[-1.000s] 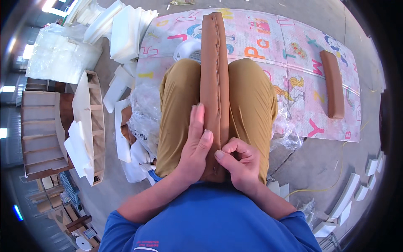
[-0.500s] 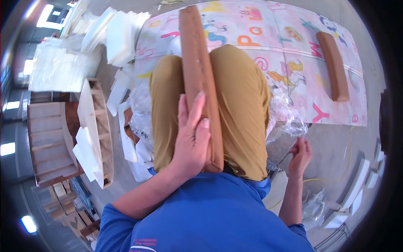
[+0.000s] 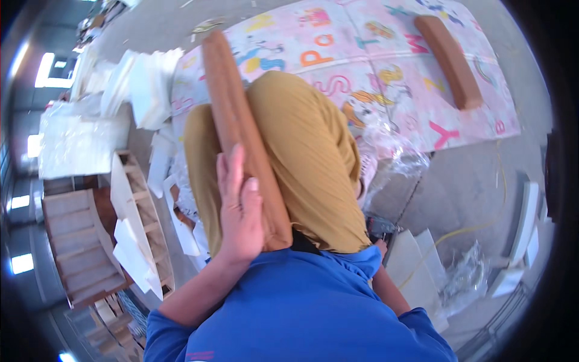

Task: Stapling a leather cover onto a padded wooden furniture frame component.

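Your left hand (image 3: 240,208) lies flat with fingers extended, pinning the long brown padded piece (image 3: 241,136) lengthwise on your lap to steady it, while your right hand (image 3: 380,246), reaching down beside your hip, hides its fingers.

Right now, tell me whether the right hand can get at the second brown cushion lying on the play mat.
Probably not without shifting: the right hand is low beside the hip, and the raised knees stand between it and the brown cushion at the far edge of the play mat.
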`<act>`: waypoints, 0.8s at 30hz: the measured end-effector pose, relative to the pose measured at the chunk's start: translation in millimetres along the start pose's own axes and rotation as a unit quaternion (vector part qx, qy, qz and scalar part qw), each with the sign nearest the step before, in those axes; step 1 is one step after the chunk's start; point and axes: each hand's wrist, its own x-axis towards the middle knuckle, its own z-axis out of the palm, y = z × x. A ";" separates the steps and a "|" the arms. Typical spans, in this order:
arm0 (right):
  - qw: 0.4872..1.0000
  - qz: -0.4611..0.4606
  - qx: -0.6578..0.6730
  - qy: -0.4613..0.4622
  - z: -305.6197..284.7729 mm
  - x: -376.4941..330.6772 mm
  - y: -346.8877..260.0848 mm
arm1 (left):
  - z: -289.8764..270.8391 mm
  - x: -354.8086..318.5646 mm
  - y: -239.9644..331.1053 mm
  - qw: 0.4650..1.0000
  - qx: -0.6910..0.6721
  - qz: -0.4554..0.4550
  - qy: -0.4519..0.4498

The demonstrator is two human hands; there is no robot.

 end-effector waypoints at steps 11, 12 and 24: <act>0.910 -0.060 0.357 -0.203 -294.1 25.7 -128.8 | -0.9 -8.3 8.4 0.990 -0.113 -0.080 0.037; 0.915 -0.083 0.342 -0.195 -333.7 18.4 -155.6 | -0.2 -7.3 7.5 0.992 -0.102 -0.067 0.033; 0.634 -0.657 0.043 -0.406 -523.1 -25.3 -379.2 | 0.9 -10.1 4.4 0.989 -0.086 -0.077 0.094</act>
